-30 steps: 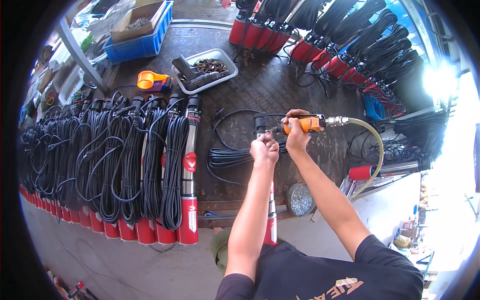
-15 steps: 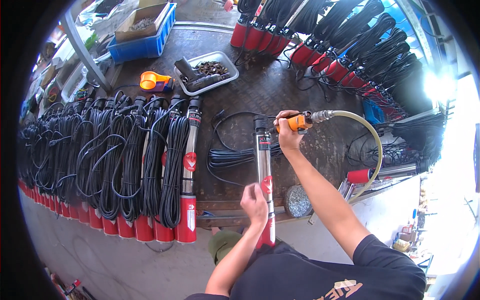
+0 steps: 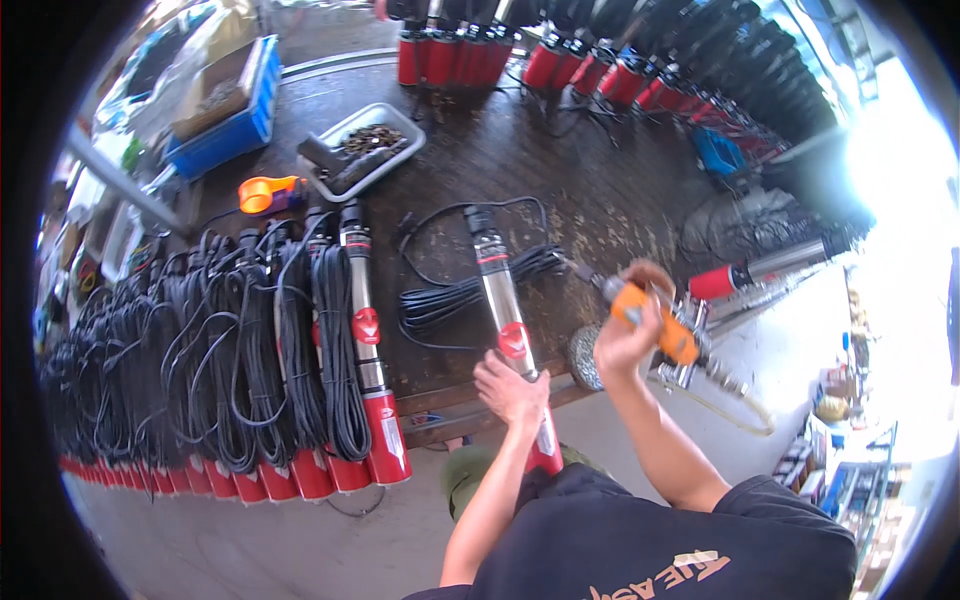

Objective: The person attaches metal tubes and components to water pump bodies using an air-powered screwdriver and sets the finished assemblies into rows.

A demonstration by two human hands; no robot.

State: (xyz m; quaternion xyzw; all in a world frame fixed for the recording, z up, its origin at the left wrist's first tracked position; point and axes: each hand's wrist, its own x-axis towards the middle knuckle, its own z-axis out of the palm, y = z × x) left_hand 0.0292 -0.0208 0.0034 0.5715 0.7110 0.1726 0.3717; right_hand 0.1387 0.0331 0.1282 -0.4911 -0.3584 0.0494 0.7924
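A submersible pump (image 3: 500,290), a steel tube with a black top, a round red label and a red lower end, slants from the table top over its near edge toward my body. My left hand (image 3: 512,390) is closed round its lower part, just below the label. In my right hand (image 3: 630,340), off to the right of the pump, is an orange air screwdriver (image 3: 672,335), its bit pointing to the upper left and apart from the pump. A pale air hose (image 3: 735,412) hangs from its rear. Behind the pump lies a coil of black cable (image 3: 445,303).
Finished-looking pumps with coiled cables (image 3: 270,350) line the left edge. A tray of small metal parts (image 3: 405,160), an orange tape dispenser (image 3: 262,194) and a blue bin (image 3: 225,140) are behind. More red-ended pumps (image 3: 560,65) stand at the back. A round tub (image 3: 583,357) sits near the front edge.
My right hand has drawn the air screwdriver away from the pump's top, toward me and right. My left hand has closed round the pump, whose top now leans further left. The view has shifted.
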